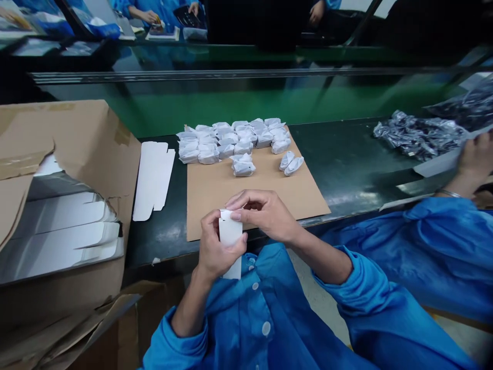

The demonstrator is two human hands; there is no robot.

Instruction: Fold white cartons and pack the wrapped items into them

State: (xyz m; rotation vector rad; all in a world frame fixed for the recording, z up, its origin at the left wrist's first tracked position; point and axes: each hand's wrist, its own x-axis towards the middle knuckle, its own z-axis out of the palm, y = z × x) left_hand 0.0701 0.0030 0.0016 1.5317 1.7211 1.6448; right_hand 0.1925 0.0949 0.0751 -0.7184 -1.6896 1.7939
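Note:
A small white carton (230, 232) stands upright in front of my chest, with my left hand (217, 245) wrapped round its sides. At its top end, my right hand (265, 211) pinches the flap between thumb and fingers. What the carton holds inside cannot be seen. Beyond my hands, several white paper-wrapped bundles (227, 140) sit in rows on a flat brown cardboard sheet (215, 198). Two paper bundles lie nearer to me, one at the middle (242, 165) and one at the right (291, 163).
At left, an open cardboard box (111, 139) holds several flattened white cartons (69, 226). Another flat white carton (152, 177) lies beside it. Clear plastic-wrapped items (421, 134) are piled at right, near a co-worker's hand (477, 159). A green barrier (162, 105) runs behind the dark table (339, 169).

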